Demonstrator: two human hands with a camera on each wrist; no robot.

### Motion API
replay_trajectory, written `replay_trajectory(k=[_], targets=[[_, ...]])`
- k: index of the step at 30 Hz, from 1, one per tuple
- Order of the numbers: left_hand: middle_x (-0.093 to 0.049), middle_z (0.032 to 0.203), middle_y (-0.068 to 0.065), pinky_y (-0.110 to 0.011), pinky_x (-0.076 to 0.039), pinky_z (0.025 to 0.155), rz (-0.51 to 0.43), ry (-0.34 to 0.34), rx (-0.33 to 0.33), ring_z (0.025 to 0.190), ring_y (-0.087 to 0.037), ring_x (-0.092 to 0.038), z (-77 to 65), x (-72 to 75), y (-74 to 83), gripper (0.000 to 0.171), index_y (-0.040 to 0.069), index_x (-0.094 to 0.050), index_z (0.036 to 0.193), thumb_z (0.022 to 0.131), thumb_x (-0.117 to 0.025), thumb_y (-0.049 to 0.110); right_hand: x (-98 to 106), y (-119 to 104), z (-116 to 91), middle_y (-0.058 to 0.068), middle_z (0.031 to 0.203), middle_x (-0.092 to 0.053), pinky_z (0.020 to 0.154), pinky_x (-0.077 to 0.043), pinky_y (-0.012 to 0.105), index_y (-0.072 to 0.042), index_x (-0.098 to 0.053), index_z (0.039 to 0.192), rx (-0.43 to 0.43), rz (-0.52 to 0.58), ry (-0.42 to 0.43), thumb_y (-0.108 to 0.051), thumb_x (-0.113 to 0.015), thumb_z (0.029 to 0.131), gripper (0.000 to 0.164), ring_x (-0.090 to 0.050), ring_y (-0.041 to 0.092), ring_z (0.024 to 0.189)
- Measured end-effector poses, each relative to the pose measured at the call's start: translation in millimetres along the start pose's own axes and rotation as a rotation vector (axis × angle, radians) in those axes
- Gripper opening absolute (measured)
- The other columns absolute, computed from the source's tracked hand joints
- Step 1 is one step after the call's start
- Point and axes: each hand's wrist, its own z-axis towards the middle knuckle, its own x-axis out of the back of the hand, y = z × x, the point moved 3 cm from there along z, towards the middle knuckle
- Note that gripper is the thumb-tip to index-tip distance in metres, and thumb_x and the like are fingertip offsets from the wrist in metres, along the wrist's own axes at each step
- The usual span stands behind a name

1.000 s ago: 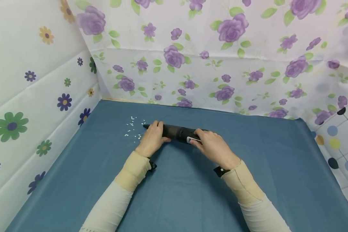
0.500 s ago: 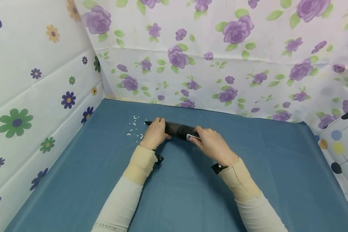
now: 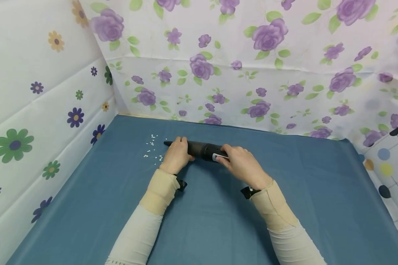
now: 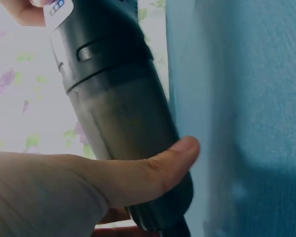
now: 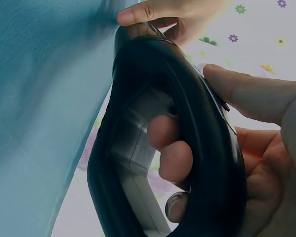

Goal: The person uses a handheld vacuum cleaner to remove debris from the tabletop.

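A black handheld vacuum cleaner lies crosswise in both hands, its narrow nozzle pointing left, close over the blue cloth. My left hand grips its front end; in the left wrist view the thumb wraps over the smoky see-through dust cup. At the rear, my right hand holds the looped handle, with fingers curled through the loop and the thumb along the top. Small white bits lie scattered to the left of the nozzle and beside the left hand.
The blue cloth covers the whole table. A white flowered sheet stands along the back edge, another along the left. Dotted white sheeting borders the right side.
My left forearm has swung slightly to the right. The vacuum cleaner stays in nearly the same place, held by both hands. Slightly fewer white bits show by the nozzle tip.
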Motion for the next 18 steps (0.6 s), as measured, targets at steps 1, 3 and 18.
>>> replay_trajectory(k=[1, 3, 18], targets=[[-0.051, 0.120, -0.029, -0.051, -0.052, 0.086, -0.002, 0.006, -0.006, 0.106, -0.042, -0.056, 0.3, 0.1, -0.4, 0.066, -0.009, -0.048, 0.128, 0.077, -0.082, 0.018, 0, 0, 0, 0.012, 0.089, -0.067, 0.056, -0.051, 0.031, -0.005, -0.061, 0.113, 0.002, -0.005, 0.006, -0.031, -0.061, 0.096, 0.031, -0.059, 0.014, 0.064], [-0.051, 0.121, -0.029, -0.051, -0.052, 0.086, -0.006, 0.014, -0.010, 0.106, -0.042, -0.056, 1.0, -0.3, -1.0, 0.066, -0.009, -0.048, 0.127, 0.077, -0.082, 0.017, -1, -1, 1, 0.012, 0.091, -0.067, 0.058, -0.052, 0.032, -0.005, -0.061, 0.113, 0.003, -0.015, 0.017, -0.031, -0.061, 0.096, 0.032, -0.060, 0.015, 0.066], [-0.048, 0.128, -0.026, -0.052, -0.047, 0.095, -0.036, 0.021, -0.008, 0.113, -0.041, -0.052, 10.6, -6.1, -7.9, 0.067, -0.005, -0.046, 0.132, 0.080, -0.079, 0.020, -4, -6, 0, 0.009, 0.083, -0.063, 0.055, -0.049, 0.033, -0.004, -0.059, 0.106, 0.037, -0.079, 0.068, -0.031, -0.061, 0.095, 0.029, -0.056, 0.016, 0.063]])
